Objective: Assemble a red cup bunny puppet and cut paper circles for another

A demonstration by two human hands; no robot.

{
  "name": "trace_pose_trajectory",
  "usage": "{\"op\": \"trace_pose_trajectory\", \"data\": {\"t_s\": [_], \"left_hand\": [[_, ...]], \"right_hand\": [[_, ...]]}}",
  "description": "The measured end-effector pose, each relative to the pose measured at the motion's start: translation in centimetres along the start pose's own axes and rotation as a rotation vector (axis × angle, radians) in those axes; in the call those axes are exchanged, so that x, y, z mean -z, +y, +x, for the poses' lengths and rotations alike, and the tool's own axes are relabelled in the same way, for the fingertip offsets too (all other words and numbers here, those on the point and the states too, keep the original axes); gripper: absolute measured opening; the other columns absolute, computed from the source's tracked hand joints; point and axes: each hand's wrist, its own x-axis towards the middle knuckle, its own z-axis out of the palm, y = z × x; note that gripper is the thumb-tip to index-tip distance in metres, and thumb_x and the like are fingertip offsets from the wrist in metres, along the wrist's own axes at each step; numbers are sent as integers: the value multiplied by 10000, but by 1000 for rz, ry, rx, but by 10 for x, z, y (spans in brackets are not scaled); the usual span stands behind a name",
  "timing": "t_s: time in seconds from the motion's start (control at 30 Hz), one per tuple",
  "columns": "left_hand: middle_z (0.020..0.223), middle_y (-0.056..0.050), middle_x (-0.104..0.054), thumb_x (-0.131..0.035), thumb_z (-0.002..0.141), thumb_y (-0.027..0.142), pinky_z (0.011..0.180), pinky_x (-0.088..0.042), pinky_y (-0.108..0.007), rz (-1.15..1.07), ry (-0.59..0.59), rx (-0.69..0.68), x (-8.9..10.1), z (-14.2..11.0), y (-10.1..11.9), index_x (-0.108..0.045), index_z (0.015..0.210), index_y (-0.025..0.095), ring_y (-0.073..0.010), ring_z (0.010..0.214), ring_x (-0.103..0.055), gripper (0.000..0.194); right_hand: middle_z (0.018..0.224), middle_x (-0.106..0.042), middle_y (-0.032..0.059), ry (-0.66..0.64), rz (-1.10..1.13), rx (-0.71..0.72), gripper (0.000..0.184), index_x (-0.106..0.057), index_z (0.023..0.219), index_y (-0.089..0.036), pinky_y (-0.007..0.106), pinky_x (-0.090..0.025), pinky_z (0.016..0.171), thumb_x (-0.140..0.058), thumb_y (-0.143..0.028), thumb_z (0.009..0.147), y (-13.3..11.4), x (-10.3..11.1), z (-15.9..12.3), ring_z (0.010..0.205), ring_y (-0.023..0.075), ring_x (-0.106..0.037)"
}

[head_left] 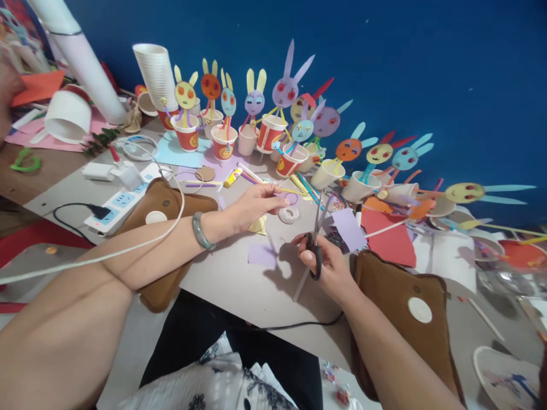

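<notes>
In my right hand [331, 265] is a pair of scissors [315, 242] with black handles, its slightly parted blades pointing up and away. My left hand [252, 208], with a bangle at the wrist, reaches across the table, fingers closed around a thin purple curved piece [291, 197]; its exact shape is too small to tell. Just below those fingertips lies a white tape roll [289, 214]. A yellow paper piece [258, 226] is partly under the left hand. On the tabletop between my hands sits a purple paper piece [261, 254]; another purple paper [349, 229] lies beyond the scissors.
Paper rabbit figures [255, 102] in cups line the blue wall, beside a cup stack [154, 74]. A power strip [122, 199] with cables lies left. Brown cushion-like pouches [401, 319] flank my arms. Red paper [391, 236] and a glue stick [232, 177] are also there.
</notes>
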Motion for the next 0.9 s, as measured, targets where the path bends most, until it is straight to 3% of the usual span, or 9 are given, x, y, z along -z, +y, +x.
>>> {"op": "trace_pose_trajectory", "data": {"t_s": [0.23, 0.5, 0.7, 0.9], "left_hand": [[757, 23, -577, -832, 758, 433, 729, -416, -281, 53, -66, 46, -8, -19, 5, -611, 776, 168, -97, 723, -504, 346], [750, 27, -594, -841, 746, 363, 757, -435, -255, -28, -74, 6, -10, -22, 0, -593, 759, 165, -86, 741, -548, 317], [733, 30, -599, -871, 748, 365, 673, -423, -237, -74, -77, 75, -13, -27, 4, -572, 745, 165, -69, 664, -520, 359], [739, 17, -638, -838, 773, 273, 714, -467, -245, -97, -83, 107, -16, -31, 5, -569, 747, 168, -88, 717, -574, 290]], "right_hand": [[853, -653, 58, -59, -50, -32, 611, -596, 821, -212, 334, -428, 682, -614, -823, 829, -1, -2, -4, 742, 196, -558], [837, -648, 59, -106, -60, -31, 633, -567, 782, -218, 340, -424, 695, -587, -848, 832, -5, -4, -4, 749, 199, -547], [735, -604, 24, -156, 18, -19, 642, -545, 749, -216, 312, -399, 643, -584, -850, 850, -10, -7, -3, 674, 166, -516], [730, -593, 18, -178, 81, -18, 648, -563, 750, -208, 297, -387, 621, -602, -848, 847, -9, -6, -3, 643, 148, -482]]}}
